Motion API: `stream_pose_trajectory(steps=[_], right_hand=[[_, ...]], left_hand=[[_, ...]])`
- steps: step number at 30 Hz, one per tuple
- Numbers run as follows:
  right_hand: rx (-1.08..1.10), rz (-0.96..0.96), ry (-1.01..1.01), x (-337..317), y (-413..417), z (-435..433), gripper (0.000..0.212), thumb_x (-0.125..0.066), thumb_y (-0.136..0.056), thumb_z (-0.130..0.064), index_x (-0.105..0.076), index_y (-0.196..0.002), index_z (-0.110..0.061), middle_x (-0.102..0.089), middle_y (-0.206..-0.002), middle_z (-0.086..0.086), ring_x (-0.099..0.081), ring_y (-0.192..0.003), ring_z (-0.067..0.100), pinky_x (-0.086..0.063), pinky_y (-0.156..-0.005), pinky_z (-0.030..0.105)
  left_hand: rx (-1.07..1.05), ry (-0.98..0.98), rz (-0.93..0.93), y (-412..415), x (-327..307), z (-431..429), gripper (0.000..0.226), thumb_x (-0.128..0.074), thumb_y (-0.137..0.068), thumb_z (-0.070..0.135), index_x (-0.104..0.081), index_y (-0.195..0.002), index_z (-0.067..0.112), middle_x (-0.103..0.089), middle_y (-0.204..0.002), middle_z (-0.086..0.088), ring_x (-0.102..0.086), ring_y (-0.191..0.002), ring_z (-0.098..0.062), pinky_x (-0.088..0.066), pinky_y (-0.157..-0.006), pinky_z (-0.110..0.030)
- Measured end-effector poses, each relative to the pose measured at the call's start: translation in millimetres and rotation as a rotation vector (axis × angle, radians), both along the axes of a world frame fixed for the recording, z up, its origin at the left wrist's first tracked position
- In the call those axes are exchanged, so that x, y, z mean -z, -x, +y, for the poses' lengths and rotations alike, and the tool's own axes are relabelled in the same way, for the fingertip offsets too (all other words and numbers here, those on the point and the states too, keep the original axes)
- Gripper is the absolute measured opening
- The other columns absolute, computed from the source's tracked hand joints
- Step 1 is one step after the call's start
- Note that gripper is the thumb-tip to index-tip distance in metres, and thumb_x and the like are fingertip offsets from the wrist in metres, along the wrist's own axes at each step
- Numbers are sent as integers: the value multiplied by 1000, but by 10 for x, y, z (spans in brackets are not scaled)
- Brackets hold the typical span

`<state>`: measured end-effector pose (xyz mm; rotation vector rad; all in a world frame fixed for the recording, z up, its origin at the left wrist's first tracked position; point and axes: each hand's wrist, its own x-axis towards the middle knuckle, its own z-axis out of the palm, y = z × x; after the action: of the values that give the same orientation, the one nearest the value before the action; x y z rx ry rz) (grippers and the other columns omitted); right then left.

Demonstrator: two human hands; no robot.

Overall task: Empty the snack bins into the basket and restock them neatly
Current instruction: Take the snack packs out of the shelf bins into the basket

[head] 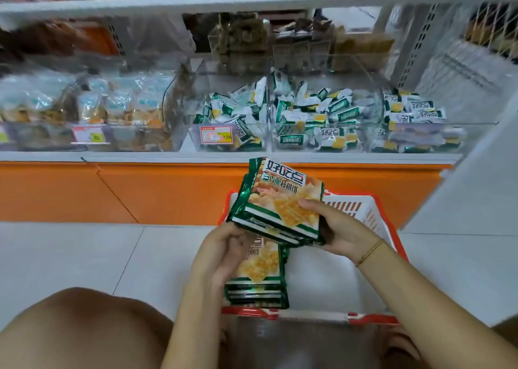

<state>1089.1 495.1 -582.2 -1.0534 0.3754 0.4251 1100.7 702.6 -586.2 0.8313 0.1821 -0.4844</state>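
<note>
Both my hands hold a stack of green-and-white snack packets [280, 203] above the basket. My right hand [336, 228] grips the stack's right edge, thumb on top. My left hand [224, 248] curls round its lower left corner. A second stack of the same packets [259, 279] stands in the white basket with a red rim [364, 217] on the floor. On the shelf above, clear snack bins [229, 116] [322, 116] [414, 119] hold several small packets of the same brand.
The orange shelf base [112, 192] runs across in front of me. Bins of other snacks [84, 110] fill the shelf's left side. My knee [78, 329] is at lower left. A white panel [476, 172] leans at the right.
</note>
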Motion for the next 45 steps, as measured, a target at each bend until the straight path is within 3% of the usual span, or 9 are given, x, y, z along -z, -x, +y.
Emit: stream_pose_trajectory(steps=[2,8,16,23,31,36,38,40,45], right_hand=[[-34,42,40,174,3,9,34,-72,-73,-19,-67,-104,-7,-72,-107,14,-70,-96,26,-50,-96,43],[-178,142,132,687,10,241,34,-75,-75,-13,-67,-106,-5,-71,-108,16,-69,-98,29,-55,-86,41],[-201,83,241,1063,-75,574,91,-94,-46,-48,-62,-124,-12,-68,-120,6,-62,-114,25,-47,-102,45],[-262,-70,732,1219,-83,572,123,-59,-44,-94,-48,-138,-14,-57,-133,3,-56,-119,18,-46,-103,38],[-507,-56,832,1474,-182,498,129,-49,-48,-99,-17,-152,-28,-36,-153,-3,-45,-131,16,-40,-108,36],[-503,-218,1018,386,-169,190,56,-55,-81,-70,-63,-111,-23,-66,-106,-5,-59,-86,8,-46,-75,18],[-351,-322,1134,-157,-228,-57,40,-60,-88,-52,-58,-74,-14,-62,-77,11,-46,-57,14,-35,-52,17],[-171,-447,1235,-756,-261,-275,42,-59,-91,-42,-49,-65,-11,-48,-63,10,-37,-51,15,-29,-46,15],[227,-748,1410,-2101,-292,-814,39,-65,-88,-33,-48,-61,-11,-46,-55,-4,-40,-48,3,-32,-50,17]], left_hand=[[-133,-170,81,-40,123,172,32,-28,-83,-14,-54,-100,-6,-69,-79,-13,-65,-65,-18,-55,-59,-26],[-300,-956,154,-120,744,552,24,-47,-93,6,-65,-109,7,-61,-104,-11,-55,-100,-25,-44,-92,-37],[-30,-1115,73,-132,668,433,56,-30,-103,40,-57,-65,8,-61,-70,-11,-57,-72,-27,-42,-67,-33],[90,-1163,-70,-88,602,397,34,-54,-94,38,-67,-76,13,-69,-76,-4,-64,-75,-21,-50,-71,-33],[175,-1167,-82,-159,524,391,31,-61,-90,39,-71,-88,9,-73,-83,-8,-67,-79,-25,-52,-80,-38],[-84,-1407,-330,-316,88,281,42,-60,-92,31,-57,-126,6,-65,-117,-15,-61,-101,-27,-47,-78,-31],[-230,-1342,-555,-470,-329,170,12,-62,-92,25,-65,-91,13,-69,-86,-6,-64,-85,-23,-42,-66,-28],[-308,-1284,-730,-604,-828,-37,31,-61,-92,28,-55,-68,9,-53,-59,1,-49,-57,-13,-33,-54,-29],[-325,-1123,-1158,-830,-1991,-742,41,-59,-91,34,-44,-58,16,-42,-52,4,-36,-48,-7,-30,-51,-26]])
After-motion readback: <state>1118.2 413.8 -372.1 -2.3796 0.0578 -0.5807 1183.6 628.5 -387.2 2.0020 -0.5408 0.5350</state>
